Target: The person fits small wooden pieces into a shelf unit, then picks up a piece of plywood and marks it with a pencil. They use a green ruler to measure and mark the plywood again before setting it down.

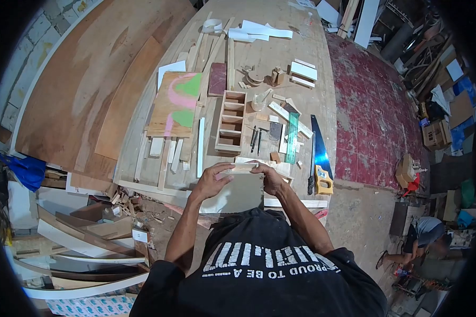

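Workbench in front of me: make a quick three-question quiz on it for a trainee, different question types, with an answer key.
1. True or false: the saw has a yellow handle.
2. Which lies closer to the saw: A, the green ruler; B, the pink-and-green board?
3. Where are the left hand and right hand?

Key: 1. True. 2. A. 3. At opposite ends of a pale wooden strip.

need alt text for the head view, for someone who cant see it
The wearer's left hand and right hand hold a small pale wooden piece at the near edge of a cluttered wooden workbench. On it lie a divided wooden box, a green ruler and a yellow-handled handsaw. Another person bends over at lower right.
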Demonstrator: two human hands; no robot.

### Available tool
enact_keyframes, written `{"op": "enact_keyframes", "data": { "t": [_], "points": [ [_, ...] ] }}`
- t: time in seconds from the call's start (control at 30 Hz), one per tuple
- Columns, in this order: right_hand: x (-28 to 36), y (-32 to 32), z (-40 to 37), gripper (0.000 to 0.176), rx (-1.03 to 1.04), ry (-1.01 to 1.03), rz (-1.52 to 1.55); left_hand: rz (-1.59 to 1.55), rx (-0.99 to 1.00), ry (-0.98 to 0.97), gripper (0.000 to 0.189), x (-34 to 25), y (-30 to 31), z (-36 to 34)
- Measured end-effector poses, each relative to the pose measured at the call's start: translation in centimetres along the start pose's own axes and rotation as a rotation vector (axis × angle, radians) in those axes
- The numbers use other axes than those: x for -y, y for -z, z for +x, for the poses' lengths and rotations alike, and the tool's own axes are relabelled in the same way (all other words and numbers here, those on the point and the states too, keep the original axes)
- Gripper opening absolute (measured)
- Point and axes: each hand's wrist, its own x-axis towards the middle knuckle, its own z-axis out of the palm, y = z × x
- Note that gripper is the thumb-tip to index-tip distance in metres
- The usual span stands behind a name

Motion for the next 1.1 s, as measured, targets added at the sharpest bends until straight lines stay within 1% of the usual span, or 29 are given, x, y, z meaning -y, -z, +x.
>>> {"op": "enact_keyframes", "data": {
  "t": [0.07, 0.13, 0.17, 0.2, 0.27, 0.37, 0.47, 0.5, 0.6, 0.63, 0.67, 0.7, 0.73, 0.8, 0.87, 0.93, 0.97, 1.0, 1.07, 1.1],
  "points": [
    [-0.4, 0.4, 0.3, 0.052, 0.008, 0.011, 0.012, -0.004, 0.001, 0.000, 0.038, 0.2, 0.1, 0.2],
    [-0.2, -0.2, 0.0, 0.052, 0.056, 0.066, 0.060, -0.007, 0.005, -0.001, 0.037, -0.1, 0.3, 0.3],
    [0.0, -0.3, -0.3, 0.052, 0.054, 0.070, 0.062, -0.020, 0.015, 0.028, 0.036, -0.2, 0.4, 0.3],
    [0.2, -0.4, -0.5, 0.052, 0.048, 0.071, 0.044, -0.033, 0.024, 0.056, 0.035, -0.4, 0.5, 0.4],
    [0.5, -0.5, -0.6, 0.053, 0.041, 0.073, 0.027, -0.028, 0.034, 0.047, 0.036, 0.0, 0.7, 0.6],
    [0.7, 0.0, -0.3, 0.052, 0.027, 0.022, 0.004, -0.025, 0.044, 0.047, 0.037, -0.1, 0.8, 0.6],
    [0.7, 0.3, 0.2, 0.047, 0.042, 0.066, -0.042, -0.063, 0.057, 0.087, 0.039, -0.8, 1.0, 0.4],
    [0.7, 0.3, 0.3, 0.044, 0.015, 0.082, -0.049, -0.100, 0.067, 0.115, 0.040, -1.0, 1.1, 0.4],
    [0.6, 0.7, 0.9, 0.039, -0.024, 0.108, -0.037, -0.083, 0.008, 0.081, 0.037, 0.1, 1.1, 0.1],
    [0.5, 0.9, 1.1, 0.037, -0.037, 0.121, -0.017, -0.084, 0.007, 0.083, 0.037, 0.5, 1.3, 0.2],
    [0.3, 1.2, 1.1, 0.037, -0.039, 0.117, -0.016, -0.097, 0.045, 0.120, 0.033, 1.1, 1.5, 0.1],
    [0.2, 1.4, 1.0, 0.033, -0.069, 0.154, -0.038, -0.110, 0.084, 0.157, 0.029, 1.7, 1.8, 0.0],
    [0.5, 1.7, 1.0, 0.031, -0.097, 0.199, -0.064, -0.110, 0.083, 0.154, 0.029, 2.2, 2.2, 0.1],
    [0.5, 2.8, 0.8, 0.028, -0.132, 0.192, -0.047, -0.039, 0.049, 0.288, 0.027, 3.4, 3.0, 0.0],
    [-0.3, 4.7, 1.2, 0.028, -0.173, 0.197, -0.016, -0.048, 0.046, 0.293, 0.027, 6.4, 3.9, 0.1],
    [-0.5, 5.7, 0.9, 0.027, -0.203, 0.167, 0.019, 0.007, 0.010, 0.299, 0.028, 8.7, 4.9, 0.2],
    [-0.7, 6.1, 0.6, 0.026, -0.208, 0.170, 0.049, 0.021, -0.002, 0.356, 0.029, 9.7, 5.4, 0.3],
    [-0.8, 6.2, 0.4, 0.024, -0.213, 0.174, 0.080, 0.021, -0.001, 0.356, 0.029, 10.2, 5.8, 0.5],
    [-1.1, 6.4, -0.2, 0.023, -0.226, 0.179, 0.059, 0.061, 0.013, 0.506, 0.031, 11.1, 6.7, 0.9],
    [-1.0, 6.4, -0.3, 0.022, -0.237, 0.186, 0.037, 0.147, -0.036, 0.395, 0.032, 15.0, 6.6, 1.1]
  ]
}}
